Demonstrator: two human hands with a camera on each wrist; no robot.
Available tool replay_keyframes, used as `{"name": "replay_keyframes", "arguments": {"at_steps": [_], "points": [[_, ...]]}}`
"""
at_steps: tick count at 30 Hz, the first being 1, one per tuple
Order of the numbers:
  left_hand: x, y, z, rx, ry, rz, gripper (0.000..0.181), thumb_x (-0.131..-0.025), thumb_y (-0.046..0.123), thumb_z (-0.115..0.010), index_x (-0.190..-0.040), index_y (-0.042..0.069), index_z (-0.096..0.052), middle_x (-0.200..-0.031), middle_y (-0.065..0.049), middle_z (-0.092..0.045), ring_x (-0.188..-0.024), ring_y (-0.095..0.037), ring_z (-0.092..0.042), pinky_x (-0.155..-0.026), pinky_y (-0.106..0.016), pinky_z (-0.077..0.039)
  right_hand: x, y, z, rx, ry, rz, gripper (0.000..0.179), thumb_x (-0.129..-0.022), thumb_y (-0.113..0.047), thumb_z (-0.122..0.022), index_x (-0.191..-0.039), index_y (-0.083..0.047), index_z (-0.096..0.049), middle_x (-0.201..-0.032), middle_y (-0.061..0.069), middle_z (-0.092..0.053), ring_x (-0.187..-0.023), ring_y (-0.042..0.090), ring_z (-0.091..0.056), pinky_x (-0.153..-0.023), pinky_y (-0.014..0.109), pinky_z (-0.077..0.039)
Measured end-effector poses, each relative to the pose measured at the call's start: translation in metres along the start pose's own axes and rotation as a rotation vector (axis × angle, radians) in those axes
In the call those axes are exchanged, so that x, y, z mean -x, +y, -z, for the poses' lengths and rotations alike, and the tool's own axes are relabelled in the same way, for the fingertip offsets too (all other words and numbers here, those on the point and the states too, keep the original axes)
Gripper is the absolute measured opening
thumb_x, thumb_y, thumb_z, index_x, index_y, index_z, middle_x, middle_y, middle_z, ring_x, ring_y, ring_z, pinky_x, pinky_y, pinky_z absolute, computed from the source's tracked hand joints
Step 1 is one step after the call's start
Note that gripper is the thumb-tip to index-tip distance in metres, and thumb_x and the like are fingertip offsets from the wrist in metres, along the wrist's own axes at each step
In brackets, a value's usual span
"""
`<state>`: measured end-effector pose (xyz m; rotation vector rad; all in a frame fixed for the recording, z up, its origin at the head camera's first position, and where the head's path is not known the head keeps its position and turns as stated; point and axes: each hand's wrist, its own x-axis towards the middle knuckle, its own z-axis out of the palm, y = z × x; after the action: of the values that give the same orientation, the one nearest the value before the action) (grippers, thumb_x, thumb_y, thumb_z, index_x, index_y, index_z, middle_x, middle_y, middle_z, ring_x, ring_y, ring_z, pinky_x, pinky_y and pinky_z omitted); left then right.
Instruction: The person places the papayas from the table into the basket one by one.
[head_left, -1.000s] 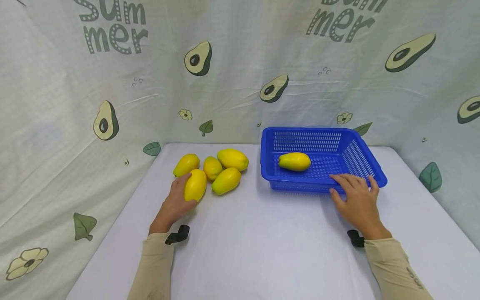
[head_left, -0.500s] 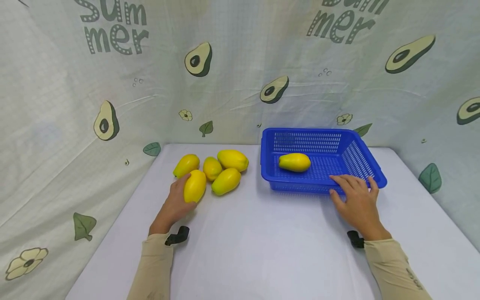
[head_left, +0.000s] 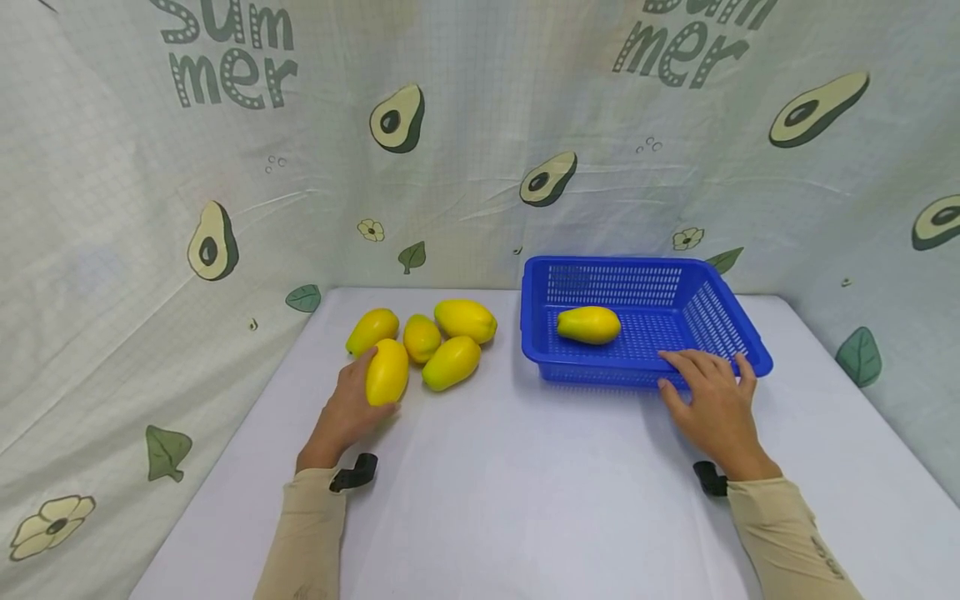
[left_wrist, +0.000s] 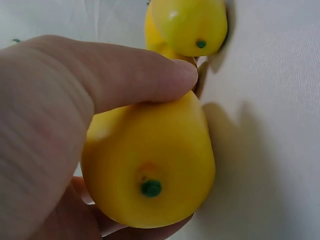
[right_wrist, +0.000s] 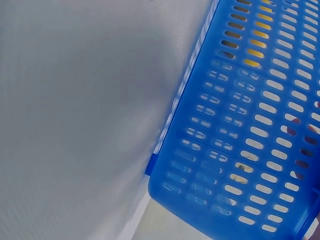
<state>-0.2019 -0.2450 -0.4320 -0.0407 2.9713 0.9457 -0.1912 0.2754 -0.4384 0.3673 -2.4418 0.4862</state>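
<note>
Held: one yellow fruit [head_left: 387, 372], in the left hand [head_left: 347, 407], between thumb and curled fingers; long axis roughly fore-and-aft; contact with the white table [head_left: 517, 492] unclear. Lies beside four loose fruits [head_left: 452, 363], well left of the blue basket [head_left: 585, 365]. At basket's near rim, well apart from held piece: right hand [head_left: 716, 412], fingers hooked over, thumb outside. In basket's left half: one further fruit [head_left: 588, 325].

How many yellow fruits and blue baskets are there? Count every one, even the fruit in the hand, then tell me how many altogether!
Yellow fruits: 6 (1 in the left hand, 1 in the basket, 4 others on the table)
Blue basket: 1
Total: 7
</note>
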Motion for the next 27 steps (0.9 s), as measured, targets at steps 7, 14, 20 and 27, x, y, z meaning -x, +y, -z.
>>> {"name": "replay_keyframes", "arguments": {"at_steps": [7, 14, 20, 27], "points": [[0.0022, -0.0062, 0.0002, -0.021, 0.004, -0.009, 0.093, -0.087, 0.032, -0.072, -0.162, 0.027, -0.017, -0.156, -0.019, -0.03, -0.125, -0.04, -0.044, -0.102, -0.069, -0.035, 0.0003, 0.0015, -0.0005, -0.002, 0.01, 0.013, 0.041, -0.086, -0.014, -0.073, -0.126, -0.008, -0.066, -0.122, 0.019, -0.062, -0.119, 0.044, -0.047, -0.112, 0.067, -0.008], [0.0056, -0.0072, 0.0045, -0.025, 0.053, -0.041, 0.089, -0.086, 0.034, -0.068, -0.161, 0.024, -0.021, -0.154, -0.018, -0.035, -0.123, -0.038, -0.045, -0.098, -0.066, -0.038, -0.0025, 0.0033, -0.0034, -0.001, 0.02, 0.033, 0.042, -0.085, -0.014, -0.073, -0.126, -0.009, -0.066, -0.122, 0.018, -0.062, -0.118, 0.044, -0.048, -0.112, 0.067, -0.007], [0.0029, -0.0048, 0.0068, -0.021, 0.076, -0.058, 0.088, -0.087, 0.034, -0.067, -0.161, 0.024, -0.022, -0.15, -0.017, -0.04, -0.116, -0.036, -0.047, -0.093, -0.061, -0.041, -0.0016, 0.0032, -0.002, 0.003, 0.011, 0.01, 0.042, -0.086, -0.014, -0.074, -0.126, -0.009, -0.067, -0.123, 0.018, -0.062, -0.119, 0.044, -0.047, -0.112, 0.068, -0.007], [0.0037, -0.0057, 0.008, -0.01, 0.062, -0.032, 0.087, -0.086, 0.035, -0.066, -0.161, 0.027, -0.022, -0.146, -0.015, -0.044, -0.109, -0.034, -0.048, -0.086, -0.055, -0.042, 0.0009, 0.0015, -0.0004, 0.012, 0.012, 0.017, 0.042, -0.086, -0.014, -0.073, -0.127, -0.009, -0.066, -0.125, 0.017, -0.063, -0.119, 0.044, -0.047, -0.112, 0.069, -0.007]]}}
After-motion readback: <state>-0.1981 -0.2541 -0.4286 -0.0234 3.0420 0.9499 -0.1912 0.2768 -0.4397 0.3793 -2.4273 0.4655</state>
